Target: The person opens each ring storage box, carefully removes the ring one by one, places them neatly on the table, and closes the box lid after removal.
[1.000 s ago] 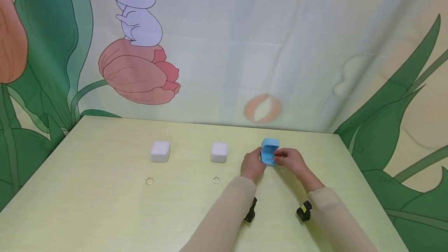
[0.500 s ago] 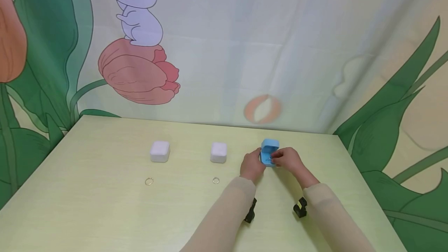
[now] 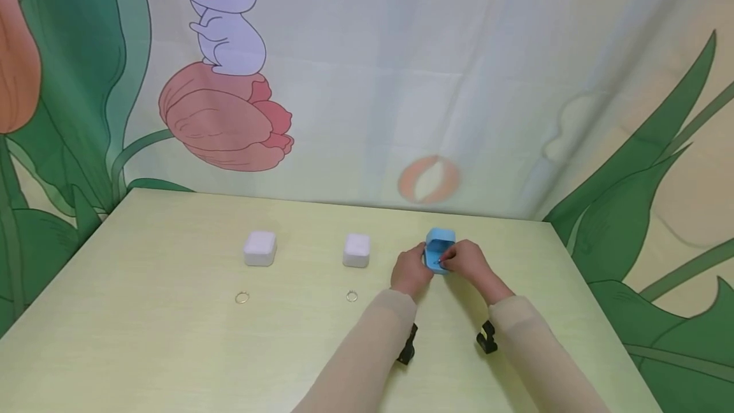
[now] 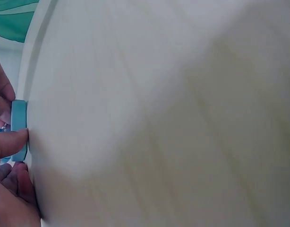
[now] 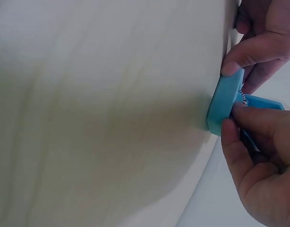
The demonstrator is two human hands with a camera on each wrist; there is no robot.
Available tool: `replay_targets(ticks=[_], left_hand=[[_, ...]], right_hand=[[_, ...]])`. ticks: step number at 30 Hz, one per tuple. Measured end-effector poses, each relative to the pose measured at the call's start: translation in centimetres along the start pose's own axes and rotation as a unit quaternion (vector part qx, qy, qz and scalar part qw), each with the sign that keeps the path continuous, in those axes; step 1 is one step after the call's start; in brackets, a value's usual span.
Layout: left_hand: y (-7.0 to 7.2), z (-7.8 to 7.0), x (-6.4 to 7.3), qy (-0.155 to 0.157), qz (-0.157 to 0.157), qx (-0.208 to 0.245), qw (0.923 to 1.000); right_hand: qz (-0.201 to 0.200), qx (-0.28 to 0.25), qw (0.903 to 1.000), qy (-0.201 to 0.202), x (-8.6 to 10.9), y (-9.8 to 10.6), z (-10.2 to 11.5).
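A blue ring box (image 3: 440, 239) stands on the table with its lid raised. My left hand (image 3: 411, 271) holds the box from its left side; in the left wrist view the thumb lies across the box's side wall (image 4: 19, 113). Inside the box, the fingers of my right hand (image 3: 469, 262) pinch a ring at the cushion. The right wrist view shows part of this ring (image 5: 243, 97), silvery with a beaded band, above the box's edge. My fingers hide the rest of it, so how deep it sits I cannot tell.
Two white ring boxes, a left one (image 3: 260, 248) and a middle one (image 3: 357, 250), stand closed to the left. In front of them lie a gold-coloured ring (image 3: 242, 297) and a silvery ring (image 3: 352, 296). A printed curtain (image 3: 355, 113) hangs behind the table's back edge.
My right hand has moved slightly left and deeper over the blue box's cushion. The left hand keeps its hold, and the lid stays up.
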State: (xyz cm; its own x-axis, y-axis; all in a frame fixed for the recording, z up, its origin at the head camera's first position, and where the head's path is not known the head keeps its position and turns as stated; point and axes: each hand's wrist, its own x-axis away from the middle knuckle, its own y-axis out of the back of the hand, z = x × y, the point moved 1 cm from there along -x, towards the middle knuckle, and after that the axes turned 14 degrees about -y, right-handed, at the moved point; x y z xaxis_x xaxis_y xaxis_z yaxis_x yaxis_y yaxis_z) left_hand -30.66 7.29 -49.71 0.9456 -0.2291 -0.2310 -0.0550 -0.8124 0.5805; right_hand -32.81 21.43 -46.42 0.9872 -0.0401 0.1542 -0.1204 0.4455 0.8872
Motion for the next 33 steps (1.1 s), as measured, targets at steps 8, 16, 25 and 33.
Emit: replay_targets(ticks=[8, 16, 25, 33], left_hand=[[0.38, -0.38, 0.07, 0.015, 0.021, 0.013, 0.9996], [0.31, -0.38, 0.11, 0.008, 0.013, 0.004, 0.9999], [0.09, -0.09, -0.19, -0.001, 0.0, -0.004, 1.0], [-0.31, 0.16, -0.19, 0.007, 0.004, -0.005, 1.0]], right_hand=[[-0.014, 0.004, 0.999, 0.042, 0.31, -0.22, -0.43], [-0.026, -0.024, 0.9988, 0.035, 0.15, -0.71, -0.96], [-0.019, -0.043, 0.9986, 0.021, 0.18, -0.25, -0.52], [-0.012, -0.047, 0.9987, 0.012, 0.3, -0.32, -0.8]])
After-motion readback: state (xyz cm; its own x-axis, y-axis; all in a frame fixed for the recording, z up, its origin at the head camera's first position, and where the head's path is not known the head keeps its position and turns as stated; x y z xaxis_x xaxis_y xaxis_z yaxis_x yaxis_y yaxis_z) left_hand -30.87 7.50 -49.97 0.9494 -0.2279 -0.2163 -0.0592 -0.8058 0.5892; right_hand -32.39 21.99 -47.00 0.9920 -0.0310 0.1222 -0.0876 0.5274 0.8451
